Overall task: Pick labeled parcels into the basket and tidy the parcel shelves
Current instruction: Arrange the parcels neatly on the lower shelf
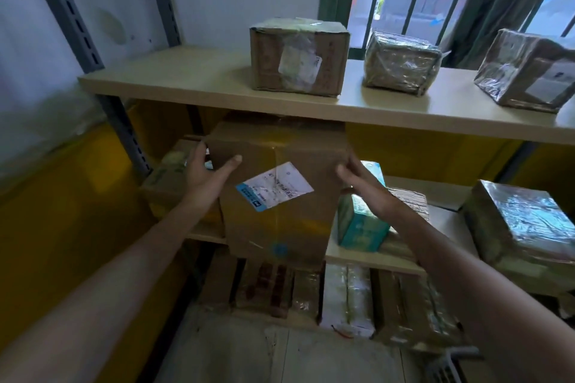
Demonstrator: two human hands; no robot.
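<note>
A large brown cardboard parcel (280,227) with a white and blue label (273,186) hangs tilted in front of the middle shelf, held between both hands. My left hand (207,169) grips its upper left edge, thumb across the front face. My right hand (361,183) grips its right edge. No basket is clearly in view.
The top shelf (186,78) carries a labeled brown box (298,57) and two plastic-wrapped parcels (401,64). The middle shelf holds a teal box (361,227) and a wrapped parcel (522,224). Several parcels stand below (345,298). A grey upright (124,121) runs at left.
</note>
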